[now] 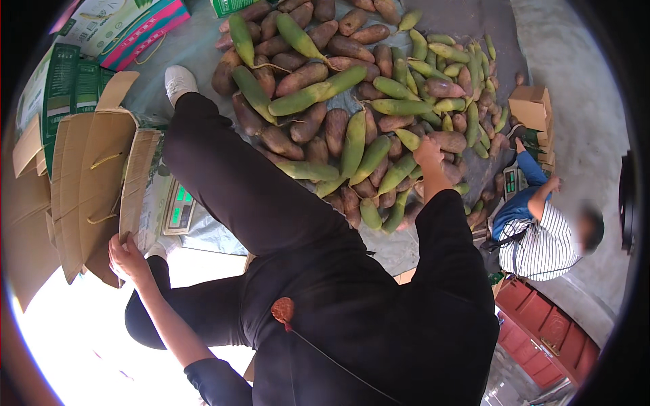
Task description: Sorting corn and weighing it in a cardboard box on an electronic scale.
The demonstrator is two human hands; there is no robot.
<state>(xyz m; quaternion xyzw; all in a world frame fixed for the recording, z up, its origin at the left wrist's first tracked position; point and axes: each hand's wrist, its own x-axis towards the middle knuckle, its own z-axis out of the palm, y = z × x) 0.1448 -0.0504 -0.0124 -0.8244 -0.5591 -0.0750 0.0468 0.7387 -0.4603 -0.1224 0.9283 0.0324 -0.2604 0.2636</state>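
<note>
My left hand (128, 262) is closed on the lower edge of an upright cardboard box flap (133, 186). That open box stands beside a scale with a lit green display (181, 208). Out over the heap, my right hand (428, 154) has its fingers curled at one end of a green radish (407, 139); part of its grip is hidden. Around it lie many green radishes (353, 143) mixed with reddish-brown root vegetables (336, 130), piled on a dark sheet.
More cardboard boxes (71, 189) and a green-and-pink carton (145, 30) crowd the left. At the right, another person in a striped top (538, 247) sits by a second scale (510, 181) and an open box (531, 108). A red panelled door or cabinet (542, 331) lies lower right.
</note>
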